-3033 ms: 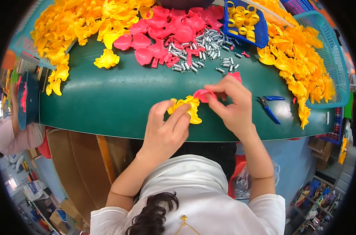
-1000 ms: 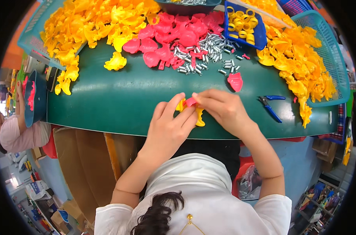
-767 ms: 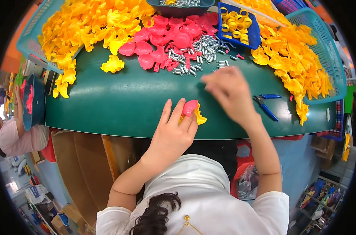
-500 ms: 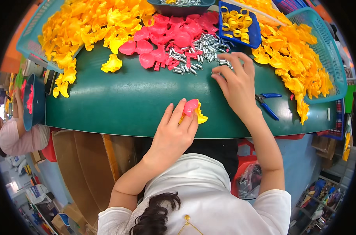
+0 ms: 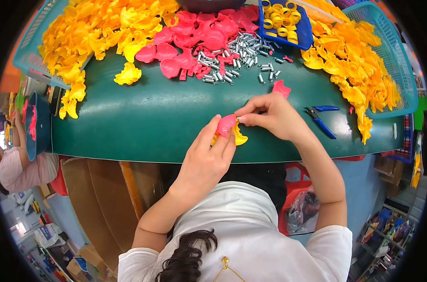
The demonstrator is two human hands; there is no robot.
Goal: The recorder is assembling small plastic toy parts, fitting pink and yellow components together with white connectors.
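Observation:
Near the table's front edge, my left hand is closed around a curved yellow plastic part with a pink plastic part on top. My right hand meets it from the right, thumb and forefinger pinched on a small metal spring beside the pink part. The fingers hide most of the spring. Just beyond my right hand lies a loose pink piece. Farther back are a pile of silvery springs and a heap of pink parts.
Yellow parts heap up at left and right, beside turquoise baskets. A blue tray holds yellow rings. Blue-handled cutters lie to my right. A co-worker sits at far left near a dark basin.
My right hand has come from the spring pile toward me and left, to the parts in my left hand, carrying a spring. The loose pink piece beyond it now shows.

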